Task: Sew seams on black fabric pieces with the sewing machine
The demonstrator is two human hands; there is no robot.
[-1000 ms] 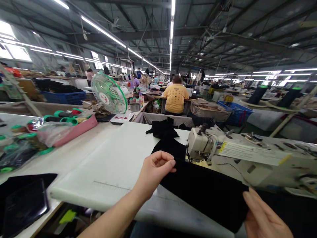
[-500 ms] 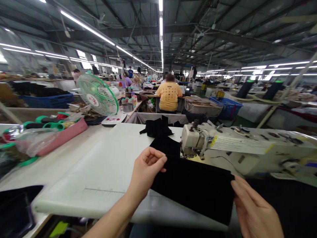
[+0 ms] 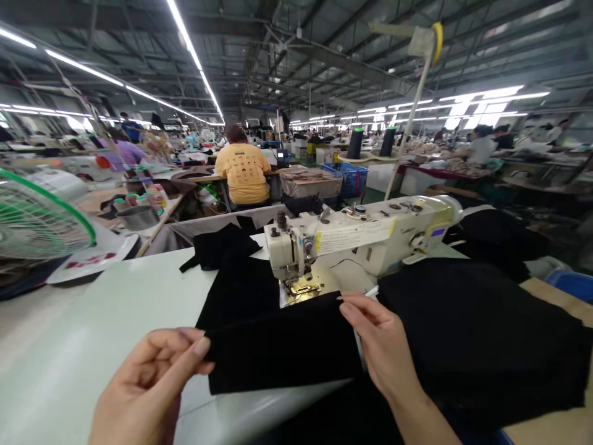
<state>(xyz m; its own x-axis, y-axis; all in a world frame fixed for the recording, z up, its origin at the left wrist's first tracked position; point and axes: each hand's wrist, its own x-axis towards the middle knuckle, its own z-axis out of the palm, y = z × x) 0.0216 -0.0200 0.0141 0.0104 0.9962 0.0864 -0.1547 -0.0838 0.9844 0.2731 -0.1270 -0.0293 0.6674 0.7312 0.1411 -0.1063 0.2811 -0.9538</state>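
A strip of black fabric (image 3: 282, 346) is stretched between my two hands, just in front of the sewing machine (image 3: 343, 238). My left hand (image 3: 152, 377) pinches its left upper corner between thumb and fingers. At the other end, my right hand (image 3: 380, 334) grips the upper right corner, close to the brass-coloured needle plate (image 3: 303, 290). Behind the strip, more black cloth (image 3: 245, 290) lies on the pale table (image 3: 134, 309), left of the machine head. Where the strip and that cloth meet, black on black, I cannot tell whether they are joined.
Large black fabric pieces (image 3: 482, 334) cover the table to the right. A green-rimmed fan (image 3: 41, 216) stands at the left, near a metal bowl (image 3: 139, 217). Ahead, a person in a yellow shirt (image 3: 243, 173) sits facing away. Thread cones (image 3: 356, 145) stand behind the machine.
My view has swung to the right, so the machine and more of the right-hand fabric show. The strip, slanting down to the right before, now rises slightly toward my right hand. Both hands keep their pinch.
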